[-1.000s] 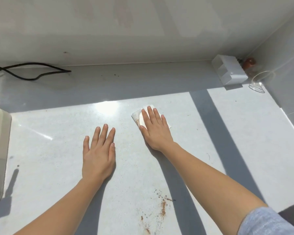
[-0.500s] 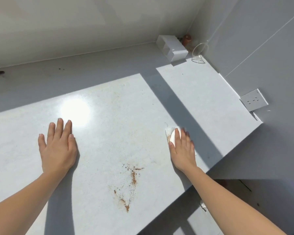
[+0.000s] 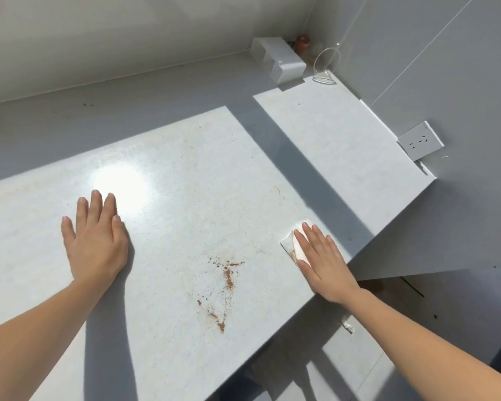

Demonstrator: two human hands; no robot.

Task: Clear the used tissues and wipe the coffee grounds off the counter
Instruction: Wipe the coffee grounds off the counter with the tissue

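My right hand (image 3: 323, 257) lies flat with straight fingers on a folded white tissue (image 3: 293, 248), pressing it onto the white counter (image 3: 185, 175) near the counter's right front corner. The tissue's left edge is stained brown. A streak of brown coffee grounds (image 3: 228, 280) lies on the counter between my hands, running toward the front edge. My left hand (image 3: 96, 241) rests palm down on the counter at the left, fingers together, holding nothing.
A white box-shaped holder (image 3: 278, 60) stands in the far right corner, with a clear glass (image 3: 326, 66) lying on its side and a small brown object (image 3: 302, 41) beside it. A wall socket (image 3: 420, 141) sits on the right wall. The floor shows beyond the counter's edge.
My right hand slid the tissue from the counter's middle to the right front corner. The view swung right, so the cable and appliance left the frame. My left hand stayed flat.
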